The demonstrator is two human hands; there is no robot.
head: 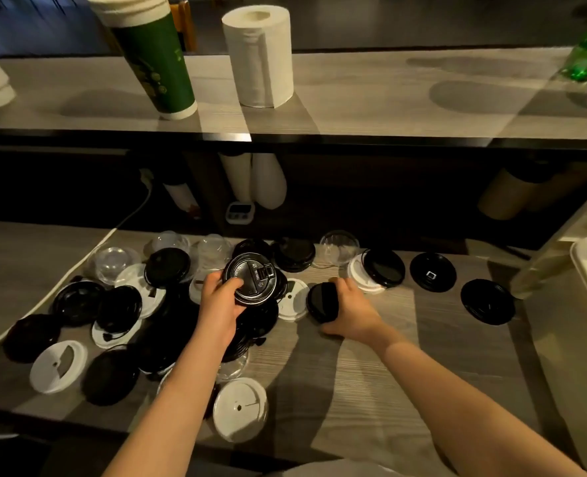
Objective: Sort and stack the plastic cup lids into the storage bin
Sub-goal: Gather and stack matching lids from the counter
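Left hand (220, 304) had its grip curled round a round black plastic sip-flap lid (252, 277), right hand (352, 313) kept none loose either, grip clutching a plain black plastic lid (321, 302).

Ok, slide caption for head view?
Left hand holds a black flip-top lid; right hand grips a second black lid at a lid-strewn counter.

Left hand (218, 304) and right hand (350, 311) each hold a black lid over a tabletop (405, 373) strewn with cup lids (78, 301).
The left hand grips a black flap lid (250, 278) by its rim, raised above the heap. Just right of that lid, the right hand pinches a second black lid (321, 302), tilted on edge. Left of and nearer than the flap lid lie overlapping black, white and clear dome lids (113, 263). Far to its right stands the white storage bin (586, 270). Beyond it, on a higher shelf (388, 98), stands a paper towel roll (259, 56).
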